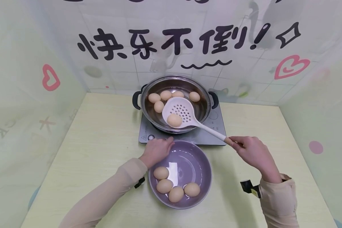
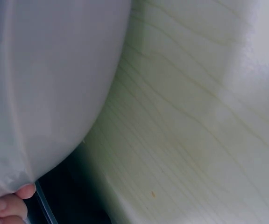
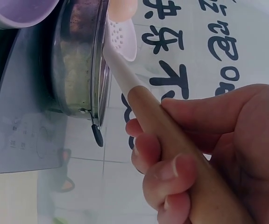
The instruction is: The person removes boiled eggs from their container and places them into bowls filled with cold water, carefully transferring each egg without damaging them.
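While the right hand (image 1: 253, 154) grips the skimmer (image 1: 198, 123) and the left hand (image 1: 156, 150) holds the bowl (image 1: 198, 163) by its rim, keeping the skimmer level should best steady the 1 egg (image 1: 174, 120) lying on it over the pot (image 1: 203, 108), forward-left of the right hand.

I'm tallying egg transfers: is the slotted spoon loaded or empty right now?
Loaded: the head view shows one egg resting in the slotted spoon, covering some holes.
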`<state>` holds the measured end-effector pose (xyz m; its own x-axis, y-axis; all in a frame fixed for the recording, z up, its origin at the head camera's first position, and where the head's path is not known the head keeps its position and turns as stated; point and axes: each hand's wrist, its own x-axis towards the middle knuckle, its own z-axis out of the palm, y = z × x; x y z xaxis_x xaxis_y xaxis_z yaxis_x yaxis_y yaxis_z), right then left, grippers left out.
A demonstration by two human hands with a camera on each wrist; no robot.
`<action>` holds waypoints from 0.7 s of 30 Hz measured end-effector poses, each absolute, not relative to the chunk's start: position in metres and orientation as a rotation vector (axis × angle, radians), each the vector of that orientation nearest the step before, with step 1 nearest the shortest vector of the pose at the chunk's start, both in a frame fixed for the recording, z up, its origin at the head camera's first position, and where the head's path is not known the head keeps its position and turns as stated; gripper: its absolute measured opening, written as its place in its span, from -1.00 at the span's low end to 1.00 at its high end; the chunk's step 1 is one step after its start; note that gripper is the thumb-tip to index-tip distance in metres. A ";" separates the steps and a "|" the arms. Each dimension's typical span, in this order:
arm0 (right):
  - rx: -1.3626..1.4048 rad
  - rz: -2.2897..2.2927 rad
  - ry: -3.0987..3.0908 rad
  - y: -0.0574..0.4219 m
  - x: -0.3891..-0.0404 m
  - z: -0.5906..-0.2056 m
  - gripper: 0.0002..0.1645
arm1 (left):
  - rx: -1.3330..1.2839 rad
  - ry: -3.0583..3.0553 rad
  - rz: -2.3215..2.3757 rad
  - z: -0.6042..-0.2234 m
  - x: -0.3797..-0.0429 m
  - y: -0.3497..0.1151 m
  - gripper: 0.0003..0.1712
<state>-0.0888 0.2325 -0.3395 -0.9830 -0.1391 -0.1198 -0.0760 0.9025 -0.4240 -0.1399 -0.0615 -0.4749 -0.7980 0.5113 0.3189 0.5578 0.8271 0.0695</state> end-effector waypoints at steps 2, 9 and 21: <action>-0.168 -0.647 2.914 0.232 -0.089 -0.339 -0.58 | -0.813 -2.730 -0.235 -0.475 -0.140 -0.062 -0.74; -0.187 -0.651 2.917 0.232 -0.086 -0.336 -0.58 | -0.805 -2.763 -0.234 -0.473 -0.140 -0.061 -0.74; -0.236 -0.680 2.969 0.244 -0.070 -0.336 -0.66 | -0.799 -2.787 -0.238 -0.472 -0.140 -0.060 -0.75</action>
